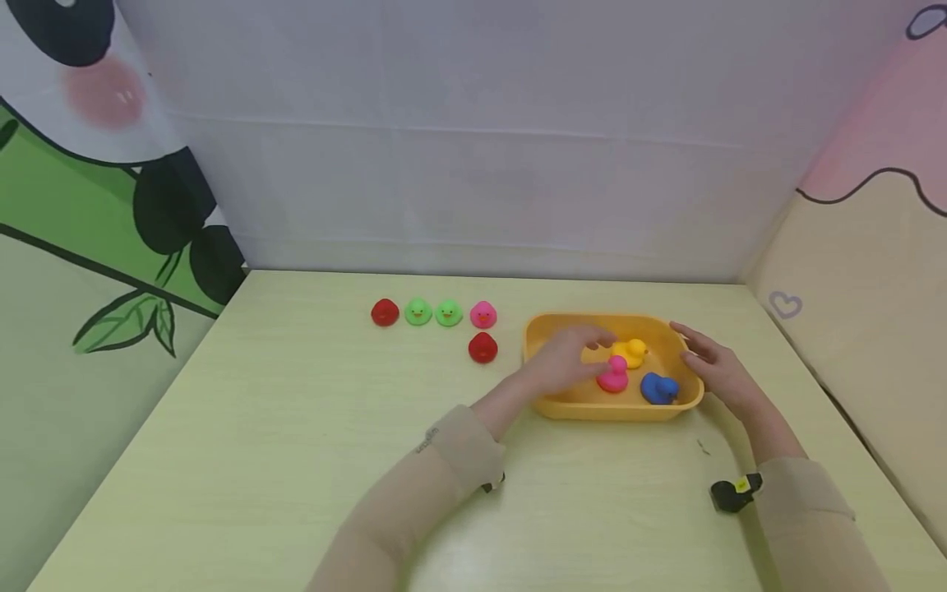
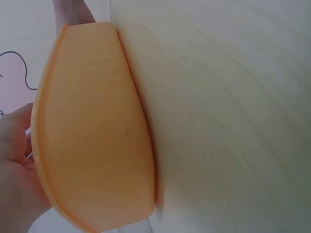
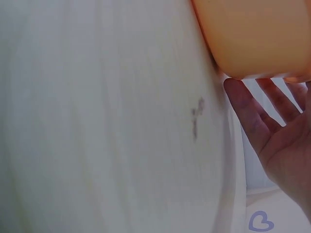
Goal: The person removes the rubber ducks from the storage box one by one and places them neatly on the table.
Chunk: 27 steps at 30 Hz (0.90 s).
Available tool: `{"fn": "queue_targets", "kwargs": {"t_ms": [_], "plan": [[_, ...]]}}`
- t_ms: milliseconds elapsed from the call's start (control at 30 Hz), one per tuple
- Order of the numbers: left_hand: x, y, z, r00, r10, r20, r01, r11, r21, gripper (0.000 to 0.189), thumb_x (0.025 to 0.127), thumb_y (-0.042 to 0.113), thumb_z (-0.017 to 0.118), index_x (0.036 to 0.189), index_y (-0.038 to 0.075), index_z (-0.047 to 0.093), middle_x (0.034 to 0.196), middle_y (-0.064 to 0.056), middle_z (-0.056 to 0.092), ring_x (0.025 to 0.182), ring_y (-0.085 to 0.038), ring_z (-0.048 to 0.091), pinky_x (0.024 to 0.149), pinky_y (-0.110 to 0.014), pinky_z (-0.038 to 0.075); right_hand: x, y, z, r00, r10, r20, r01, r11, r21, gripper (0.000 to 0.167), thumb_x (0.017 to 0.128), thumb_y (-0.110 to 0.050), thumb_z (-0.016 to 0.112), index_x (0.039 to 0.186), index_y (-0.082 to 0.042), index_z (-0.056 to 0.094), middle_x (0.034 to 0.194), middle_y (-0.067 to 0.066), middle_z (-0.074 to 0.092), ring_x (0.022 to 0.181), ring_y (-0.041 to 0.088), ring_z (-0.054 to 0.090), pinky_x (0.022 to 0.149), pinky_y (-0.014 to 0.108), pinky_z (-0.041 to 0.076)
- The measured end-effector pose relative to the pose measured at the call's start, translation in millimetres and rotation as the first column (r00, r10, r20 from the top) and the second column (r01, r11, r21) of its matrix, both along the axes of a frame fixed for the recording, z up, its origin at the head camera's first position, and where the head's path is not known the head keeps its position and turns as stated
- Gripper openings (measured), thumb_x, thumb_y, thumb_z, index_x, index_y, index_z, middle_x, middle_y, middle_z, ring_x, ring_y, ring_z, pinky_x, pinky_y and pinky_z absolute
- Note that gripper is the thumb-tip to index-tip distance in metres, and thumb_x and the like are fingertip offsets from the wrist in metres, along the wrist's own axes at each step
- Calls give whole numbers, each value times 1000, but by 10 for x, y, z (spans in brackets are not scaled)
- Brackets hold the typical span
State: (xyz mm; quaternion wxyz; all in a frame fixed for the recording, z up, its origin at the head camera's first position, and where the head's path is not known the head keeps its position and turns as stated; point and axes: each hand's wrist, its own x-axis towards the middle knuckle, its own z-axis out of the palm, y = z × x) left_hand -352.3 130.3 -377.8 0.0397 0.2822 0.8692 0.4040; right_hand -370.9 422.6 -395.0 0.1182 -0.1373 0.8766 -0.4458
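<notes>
Fingers parted, a person's left hand (image 1: 568, 359) hovers beside a pink duck (image 1: 612, 380) inside the orange tray (image 1: 610, 413); the right hand (image 1: 719, 374), fingers extended, steadies the tray's end. A hasty pinch could knock the yellow duck (image 1: 628, 353) just behind.

Both sleeves (image 1: 414, 493) are beige, the left lettered.

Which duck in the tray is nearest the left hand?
The pink duck inside the tray, right beside the left hand; the yellow duck sits just beyond it, the blue duck farther right.
</notes>
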Motion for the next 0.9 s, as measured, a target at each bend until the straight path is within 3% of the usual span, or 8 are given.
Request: {"fn": "queue_targets", "kwargs": {"t_ms": [367,800,900], "plan": [[-39,166,-16,998,-15,55,22,992,-128,44,88,26,67,130,17,58,122,6,61,110,-13,54,93,-20,44,19,4,25,1000,1,2,-1,1000,-3,56,101,-34,42,151,-19,22,149,30,25,126,49,39,80,31,54],[-127,266,-52,997,-15,71,28,980,-196,45,87,27,67,130,23,57,117,8,59,107,-9,51,94,-20,43,28,-5,23,1000,3,-13,-3,1000,-5,55,101,-31,41,151,-18,22,147,31,28,122,47,42,76,23,52],[-132,269,-52,999,-31,41,39,974,-221,43,88,26,67,130,22,57,122,5,58,112,-10,50,98,-21,41,27,-5,23,1000,5,-19,-5,1000,-6,54,101,-31,41,151,-18,22,146,31,28,122,46,41,75,21,52]]}}
